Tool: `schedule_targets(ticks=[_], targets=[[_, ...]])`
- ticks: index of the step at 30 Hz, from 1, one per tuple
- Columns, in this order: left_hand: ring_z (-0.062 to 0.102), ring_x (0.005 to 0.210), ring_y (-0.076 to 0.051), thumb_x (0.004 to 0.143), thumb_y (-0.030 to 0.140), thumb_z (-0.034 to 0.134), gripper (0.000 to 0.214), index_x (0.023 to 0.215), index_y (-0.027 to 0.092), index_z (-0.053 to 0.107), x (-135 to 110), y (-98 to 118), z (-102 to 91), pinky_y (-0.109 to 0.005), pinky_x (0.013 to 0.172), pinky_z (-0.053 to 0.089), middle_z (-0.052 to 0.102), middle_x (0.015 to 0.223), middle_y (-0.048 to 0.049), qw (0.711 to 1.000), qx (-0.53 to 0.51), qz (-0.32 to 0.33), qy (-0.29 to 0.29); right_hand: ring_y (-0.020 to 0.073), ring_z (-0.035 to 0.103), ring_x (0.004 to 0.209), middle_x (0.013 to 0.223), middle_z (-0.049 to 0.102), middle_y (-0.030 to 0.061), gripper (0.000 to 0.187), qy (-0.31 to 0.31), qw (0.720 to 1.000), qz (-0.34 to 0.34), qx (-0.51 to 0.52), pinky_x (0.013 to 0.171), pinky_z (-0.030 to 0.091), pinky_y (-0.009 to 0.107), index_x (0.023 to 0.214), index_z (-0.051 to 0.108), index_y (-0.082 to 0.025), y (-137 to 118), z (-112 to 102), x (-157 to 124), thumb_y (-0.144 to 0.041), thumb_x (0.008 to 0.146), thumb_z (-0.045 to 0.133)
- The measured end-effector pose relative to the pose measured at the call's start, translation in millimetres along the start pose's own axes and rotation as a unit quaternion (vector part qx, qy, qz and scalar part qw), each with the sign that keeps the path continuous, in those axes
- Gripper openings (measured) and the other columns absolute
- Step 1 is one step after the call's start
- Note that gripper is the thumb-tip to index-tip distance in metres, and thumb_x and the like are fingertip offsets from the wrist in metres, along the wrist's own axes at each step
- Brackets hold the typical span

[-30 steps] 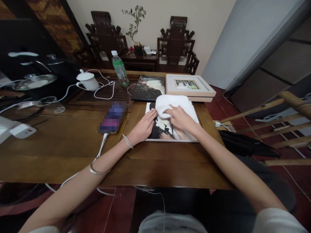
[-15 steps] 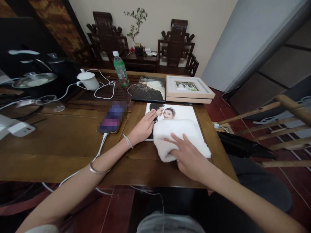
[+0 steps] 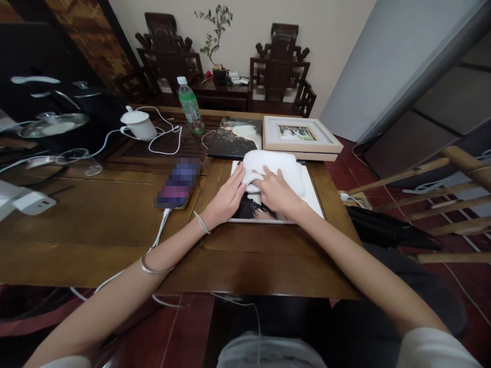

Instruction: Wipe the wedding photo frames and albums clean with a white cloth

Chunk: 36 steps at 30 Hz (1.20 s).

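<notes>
A white-backed photo panel [image 3: 313,202] lies flat on the wooden table [image 3: 230,260], printed with a picture of people. Across its upper part rests a folded, fluffy white towel [image 3: 272,161], which hides much of the print. My right hand [image 3: 281,194] is on the towel, holding it against the panel with its fingers partly spread over the cloth. At the panel's left edge my left hand [image 3: 227,202] lies flat with fingers stretched out, holding nothing, its fingertips beside the towel.
Behind the panel are a dark photo panel [image 3: 230,140] and a pale wooden picture frame [image 3: 326,135]. A green-labelled bottle [image 3: 191,107], a lidded white cup [image 3: 138,125], a charging phone [image 3: 178,184], a clear plastic cup [image 3: 79,161] and pots [image 3: 57,128] stand to the left among white cables.
My right hand has slid the towel away from me, up the panel, covering the printed faces and baring the panel's lower part. My left hand has stayed in place.
</notes>
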<state>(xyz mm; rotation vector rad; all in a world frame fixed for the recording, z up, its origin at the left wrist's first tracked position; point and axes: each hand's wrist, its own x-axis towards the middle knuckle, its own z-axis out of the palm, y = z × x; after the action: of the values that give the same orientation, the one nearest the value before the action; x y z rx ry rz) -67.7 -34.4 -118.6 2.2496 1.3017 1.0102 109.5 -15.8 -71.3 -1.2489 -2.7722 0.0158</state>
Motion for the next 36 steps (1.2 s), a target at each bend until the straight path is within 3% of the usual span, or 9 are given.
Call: schedule_targets(ticks=[4,10,14,18,22,26,29,31,36], targets=[[0.018,0.144,-0.022,0.100,0.046,0.018,0.057,0.147,0.017,0.030,-1.1,-0.6,-2.2,-0.042,0.119,0.016,0.023,0.156,-0.0072,0.999,-0.019,0.020,0.039,0.0384,0.021,0.140,0.149,0.039,0.0093,0.052,-0.025,0.996,-0.088,0.003,0.106,0.021,0.068,0.119,0.062,-0.016,-15.6,6.1,-18.1,0.002,0.075,0.042],[0.027,0.142,-0.021,0.100,0.044,0.019,0.057,0.144,0.012,0.036,-1.2,-0.4,-2.3,-0.040,0.118,0.021,0.033,0.152,-0.0115,0.998,-0.011,0.013,0.061,0.0333,0.019,0.142,0.148,0.040,0.0049,0.047,-0.064,0.979,-0.187,0.038,0.111,0.020,0.064,0.103,0.068,-0.018,-24.1,-8.2,-72.7,0.003,0.070,0.043],[0.029,0.141,-0.022,0.099,0.038,0.029,0.053,0.142,0.010,0.037,-0.2,-0.4,0.0,-0.040,0.117,0.024,0.034,0.151,-0.0133,1.000,0.027,0.011,0.013,0.0314,0.020,0.142,0.147,0.042,0.0051,0.051,-0.081,0.980,-0.167,0.066,0.112,0.021,0.062,0.100,0.068,-0.018,-17.9,-19.7,-107.1,0.006,0.064,0.041],[0.028,0.141,-0.023,0.097,0.033,0.033,0.049,0.141,0.011,0.040,0.5,-0.9,1.7,-0.042,0.117,0.024,0.034,0.151,-0.0132,0.997,0.062,0.017,-0.052,0.0310,0.027,0.140,0.145,0.045,0.0095,0.049,-0.047,0.990,-0.105,0.076,0.111,0.026,0.061,0.094,0.068,-0.016,2.5,-20.2,-121.6,0.007,0.062,0.040],[0.027,0.141,-0.024,0.097,0.030,0.034,0.049,0.140,0.010,0.041,0.7,-0.6,2.2,-0.043,0.117,0.024,0.035,0.151,-0.0132,0.996,0.068,0.021,-0.061,0.0292,0.033,0.137,0.141,0.050,0.0105,0.052,-0.005,0.997,-0.027,0.073,0.110,0.027,0.059,0.099,0.068,-0.018,31.0,-11.3,-102.0,0.007,0.062,0.040],[0.028,0.141,-0.024,0.096,0.029,0.035,0.049,0.140,0.009,0.041,0.9,-1.0,2.4,-0.044,0.117,0.025,0.035,0.150,-0.0135,0.996,0.065,0.023,-0.058,0.0305,0.043,0.130,0.124,0.063,0.0131,0.048,0.027,0.996,0.030,0.077,0.106,0.030,0.057,0.101,0.067,-0.016,46.8,-6.2,-55.8,0.003,0.065,0.041],[0.029,0.141,-0.024,0.096,0.029,0.036,0.048,0.141,0.012,0.041,1.2,-1.5,2.2,-0.045,0.116,0.026,0.037,0.150,-0.0120,0.996,0.065,0.028,-0.058,0.0247,0.062,0.104,0.104,0.071,0.0066,0.045,0.049,0.983,0.028,0.173,0.091,0.044,0.039,0.100,0.069,-0.018,44.7,-9.2,-16.2,-0.002,0.069,0.041],[0.031,0.140,-0.024,0.096,0.029,0.036,0.047,0.139,0.013,0.042,1.4,-1.7,2.0,-0.045,0.116,0.026,0.039,0.149,-0.0118,0.995,0.070,0.032,-0.055,0.0205,0.065,0.086,0.098,0.073,0.0039,0.043,0.054,0.970,0.021,0.235,0.078,0.047,0.029,0.099,0.070,-0.018,38.2,-11.7,8.1,-0.004,0.069,0.042],[0.041,0.134,-0.025,0.096,0.028,0.037,0.042,0.133,0.012,0.048,1.3,-2.0,1.3,-0.044,0.113,0.033,0.049,0.141,-0.0137,0.995,0.082,0.036,-0.050,0.0217,0.062,0.096,0.108,0.071,0.0043,0.049,0.058,0.966,-0.033,0.249,0.084,0.043,0.028,0.105,0.072,-0.019,18.4,-10.9,45.4,-0.003,0.069,0.041]])
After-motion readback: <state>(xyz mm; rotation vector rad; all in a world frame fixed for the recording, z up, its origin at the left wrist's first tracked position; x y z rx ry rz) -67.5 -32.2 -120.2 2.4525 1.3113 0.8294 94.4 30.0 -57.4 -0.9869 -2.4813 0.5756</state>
